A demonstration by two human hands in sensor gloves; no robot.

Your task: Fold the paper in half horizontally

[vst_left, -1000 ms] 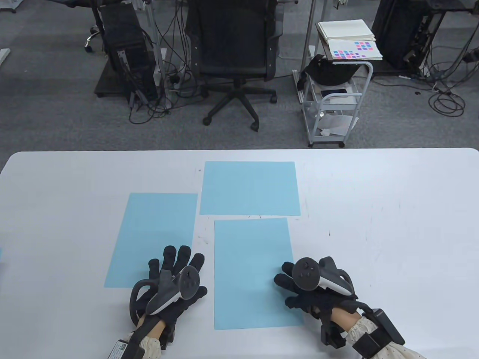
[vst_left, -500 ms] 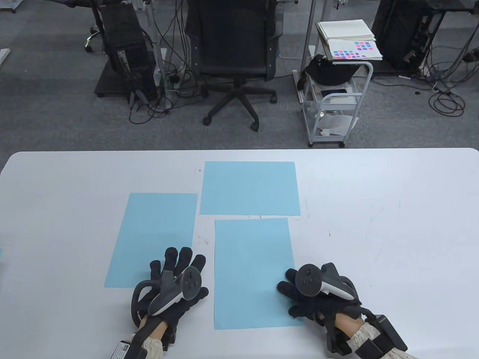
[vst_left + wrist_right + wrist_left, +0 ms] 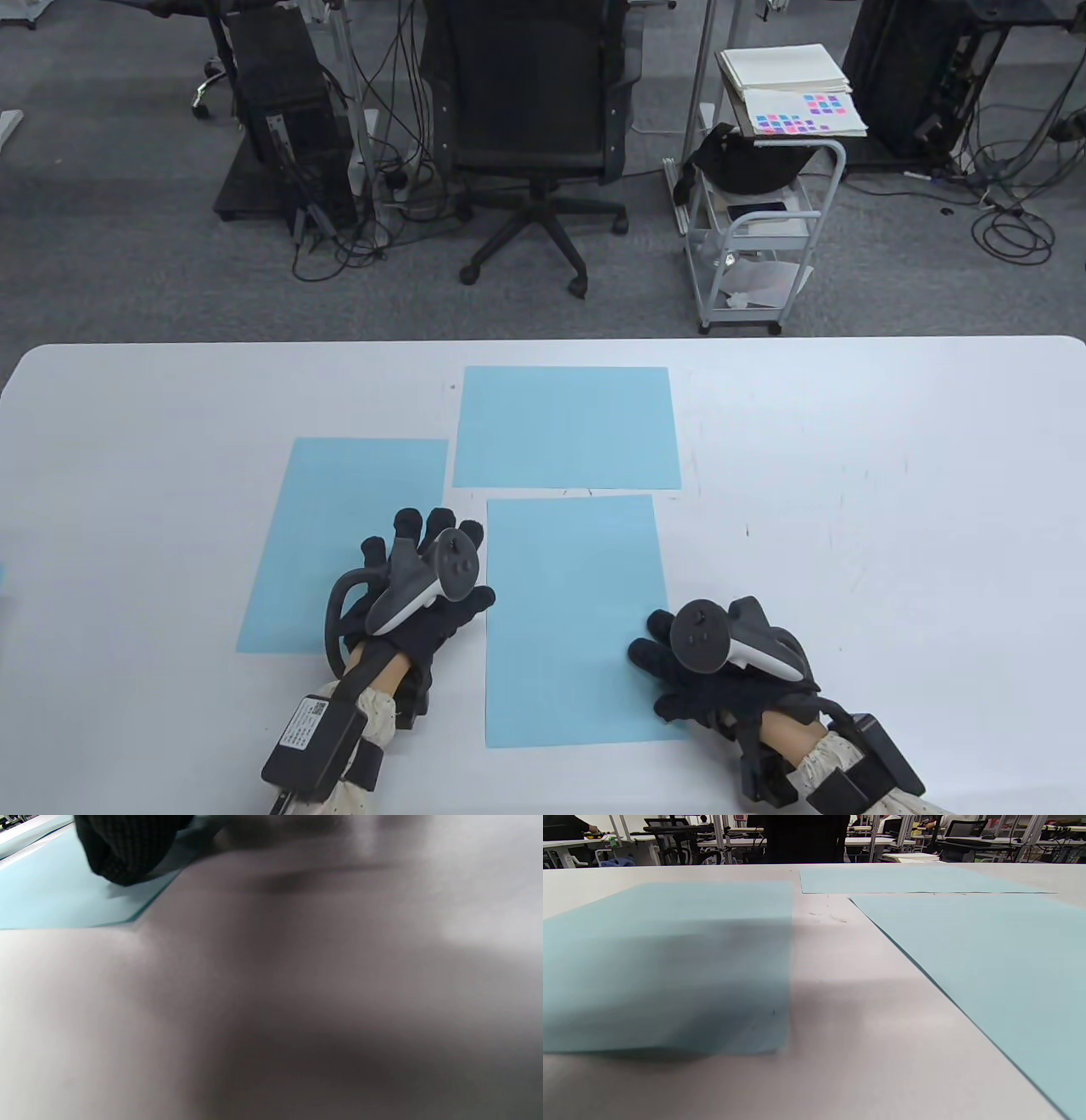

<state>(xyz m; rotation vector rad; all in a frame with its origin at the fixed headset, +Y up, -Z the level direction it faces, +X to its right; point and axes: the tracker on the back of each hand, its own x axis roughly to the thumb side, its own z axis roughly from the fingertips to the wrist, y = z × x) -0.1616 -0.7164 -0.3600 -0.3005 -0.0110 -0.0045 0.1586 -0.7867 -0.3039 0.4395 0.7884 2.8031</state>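
Three blue papers lie flat on the white counter [image 3: 848, 509]. The middle paper [image 3: 573, 620] is the one nearest the person, and it has not been folded. The left paper [image 3: 339, 509] lies beside it, and the far paper [image 3: 566, 427] lies behind them both. The left hand [image 3: 424, 594] has moved since a moment ago. It has gone forward and a bit to the right. Now it sits over the right edge of the left paper, with its thumb just at the left edge of the middle paper. Its fingers [image 3: 407, 522] are spread out straight and hold nothing. The right hand [image 3: 713, 671] has stayed where it was. It rests at the right edge of the middle paper, near the bottom corner. Its fingers [image 3: 649, 654] lie flat on the paper and do not grip it. The papers have not moved.
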